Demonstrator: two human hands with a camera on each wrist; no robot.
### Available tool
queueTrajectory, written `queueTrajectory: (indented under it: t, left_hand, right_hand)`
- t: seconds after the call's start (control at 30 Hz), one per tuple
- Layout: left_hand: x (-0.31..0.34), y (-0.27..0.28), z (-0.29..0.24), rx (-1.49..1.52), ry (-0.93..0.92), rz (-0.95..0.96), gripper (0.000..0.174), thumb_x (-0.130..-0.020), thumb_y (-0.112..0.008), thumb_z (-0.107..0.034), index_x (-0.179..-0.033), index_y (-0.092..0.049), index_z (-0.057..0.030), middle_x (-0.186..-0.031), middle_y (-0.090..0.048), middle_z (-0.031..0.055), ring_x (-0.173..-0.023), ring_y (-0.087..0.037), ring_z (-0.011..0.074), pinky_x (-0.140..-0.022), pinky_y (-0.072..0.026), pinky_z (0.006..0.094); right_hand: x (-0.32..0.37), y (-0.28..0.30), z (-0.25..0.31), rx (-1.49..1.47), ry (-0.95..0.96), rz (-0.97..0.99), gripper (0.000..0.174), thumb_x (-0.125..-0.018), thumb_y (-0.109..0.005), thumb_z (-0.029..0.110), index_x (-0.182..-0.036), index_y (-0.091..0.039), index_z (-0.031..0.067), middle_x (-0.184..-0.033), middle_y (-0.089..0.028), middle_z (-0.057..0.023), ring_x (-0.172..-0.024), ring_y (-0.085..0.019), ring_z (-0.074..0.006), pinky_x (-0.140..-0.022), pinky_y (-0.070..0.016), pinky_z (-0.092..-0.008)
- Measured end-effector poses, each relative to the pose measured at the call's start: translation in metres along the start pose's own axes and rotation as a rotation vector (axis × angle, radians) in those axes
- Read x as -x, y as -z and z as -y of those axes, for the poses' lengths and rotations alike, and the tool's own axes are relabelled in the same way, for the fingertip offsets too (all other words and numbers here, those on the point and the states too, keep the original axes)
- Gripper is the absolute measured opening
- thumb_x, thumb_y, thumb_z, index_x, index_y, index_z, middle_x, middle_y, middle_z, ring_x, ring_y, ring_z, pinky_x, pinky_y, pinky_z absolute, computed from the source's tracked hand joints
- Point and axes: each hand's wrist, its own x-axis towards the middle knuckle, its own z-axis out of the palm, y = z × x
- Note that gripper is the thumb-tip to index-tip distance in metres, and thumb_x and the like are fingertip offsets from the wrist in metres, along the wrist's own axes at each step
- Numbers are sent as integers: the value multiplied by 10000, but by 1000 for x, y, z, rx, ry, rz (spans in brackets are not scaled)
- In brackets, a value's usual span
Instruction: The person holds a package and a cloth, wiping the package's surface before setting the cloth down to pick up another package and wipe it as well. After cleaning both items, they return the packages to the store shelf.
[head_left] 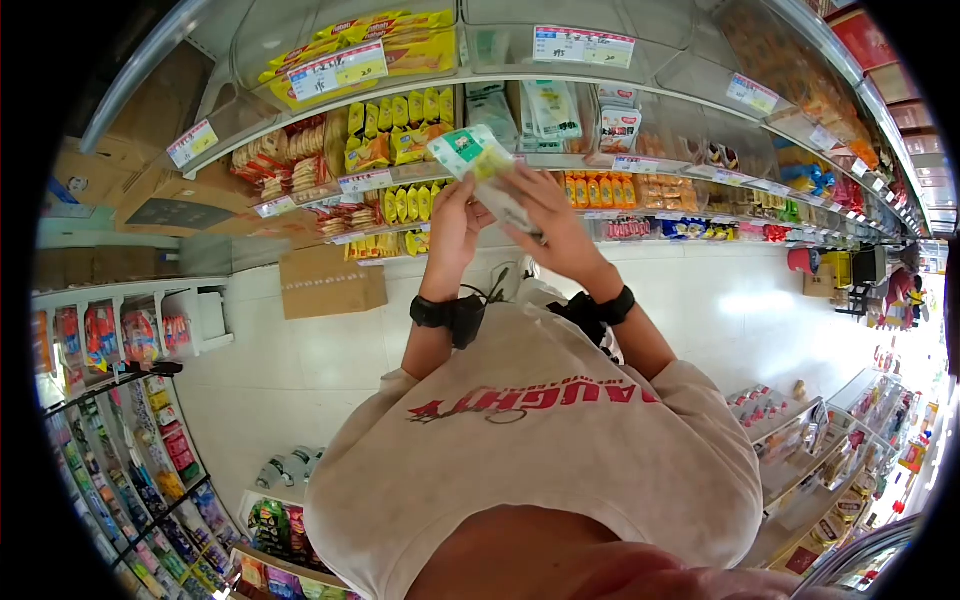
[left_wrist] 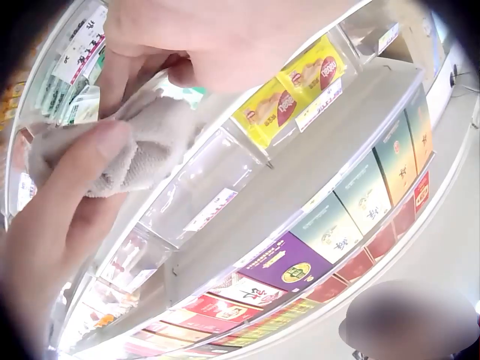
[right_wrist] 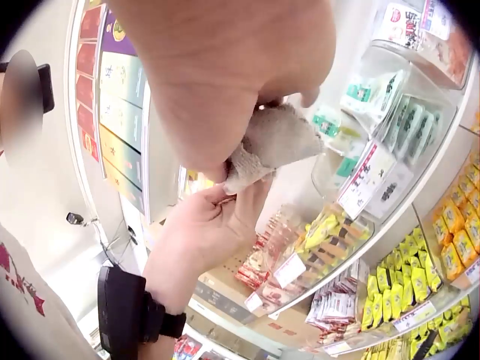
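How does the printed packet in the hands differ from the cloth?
The packet is smooth and shiny, while the cloth is matte and textured. The packet has green and yellow parts; the cloth is plain greyish white. The packet looks fairly flat; the cloth is crumpled. Both are hand-held.

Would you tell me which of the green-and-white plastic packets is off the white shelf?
The green-and-white packet raised at the left hand and right hand; the similar packets are on the white shelf beyond.
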Motion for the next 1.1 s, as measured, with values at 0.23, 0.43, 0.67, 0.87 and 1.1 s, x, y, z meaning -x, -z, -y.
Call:
queueTrajectory:
  t: [0.23,0.43,0.67,0.87,1.1]
  left_hand:
    - [-39,-39,-3,-335,-41,13,411,-1008,-615,-342,-1222,-638,8,-1129,-687,63,-983,-662,128,-859,-517,280]
    - [-72,-62,-10,-733,-31,83,380,-973,-670,-307,-1205,-653,-7,-1009,-677,15,-912,-631,90,-818,-487,236]
    - [-118,-70,10,-817,-198,216,311,-925,-690,-111,-1178,-637,61,-1005,-693,82,-865,-668,138,-761,-519,263]
    - [-166,-59,25,-1359,-404,73,394,-919,-700,-127,-1242,-613,81,-1053,-691,185,-874,-713,282,-820,-555,360]
    - [-170,-30,19,-1709,-795,41,469,-1001,-563,-348,-1293,-599,18,-1214,-602,294,-1156,-576,441,-945,-489,488]
  right_hand:
    - [1,16,-49,-984,-826,-190,548,-918,-734,281,-1335,-541,-16,-1228,-638,-124,-1068,-613,-171,-919,-491,-313]
    - [-8,12,-113,-880,-571,-305,373,-908,-737,266,-1129,-644,-20,-921,-688,-37,-837,-603,-111,-750,-506,-279]
    - [-32,30,-145,-488,-422,-634,269,-936,-690,202,-1048,-630,-35,-891,-709,-140,-787,-652,-185,-718,-507,-321]
    - [-45,8,-171,120,-129,-595,333,-859,-688,158,-1066,-617,-93,-1103,-636,-284,-1006,-611,-461,-833,-527,-471]
    - [-28,-24,-199,172,-71,4,422,-879,-661,183,-1163,-582,-118,-1396,-500,-300,-1355,-434,-430,-1071,-450,-453]
